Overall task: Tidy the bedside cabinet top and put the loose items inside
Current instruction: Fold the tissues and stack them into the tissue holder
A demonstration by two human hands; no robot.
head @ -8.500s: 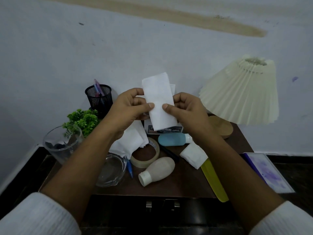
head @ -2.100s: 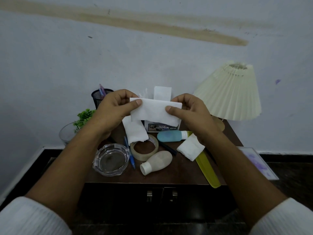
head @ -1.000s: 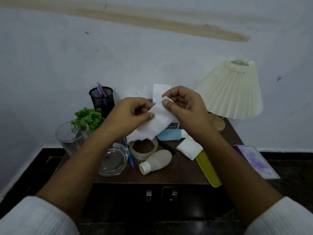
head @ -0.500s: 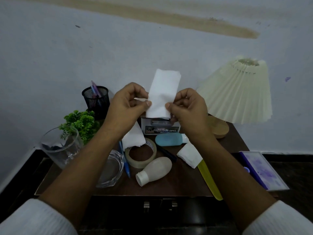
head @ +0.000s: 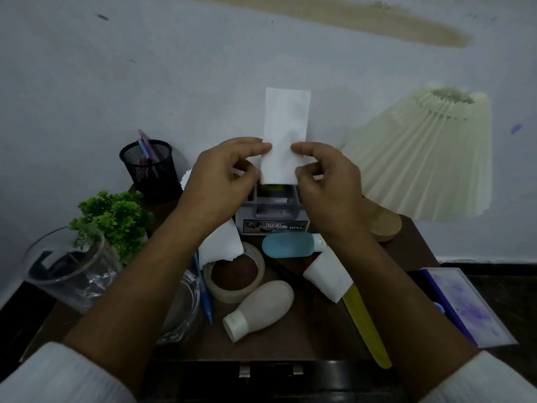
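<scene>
- The folded white paper tissue [head: 286, 135] stands upright in the air over the back of the surface. Your left grip [head: 220, 181] and right grip [head: 328, 184] each pinch a side edge of its lower end.
- It is limp paper, so an uneven pull between the grips would likely tear it or spring the fold open.
- Directly below sits the small grey box with the OPEL label [head: 271, 219]. A dropped tissue would probably land on it.
- Just in front lie the pale blue plastic bottle [head: 287, 245] and the beige bottle with a white cap [head: 261, 303], both on their sides beside the flat roll of clear tape [head: 234, 274]. A brushing wrist could set either bottle rolling.
- Beside your right forearm, another folded white tissue [head: 328, 276] overlaps the yellow plastic ruler [head: 363, 324]. Its end juts past the front edge of the dark wooden cabinet top [head: 305, 335], where a sleeve could knock it off.
- Beside your left forearm are the clear glass ashtray [head: 186, 309] and the clear glass beaker [head: 66, 271] near the left edge; these are the breakables.
- The cream pleated lampshade [head: 430, 158] crowds your right side. Open room lies upward and back toward you.
</scene>
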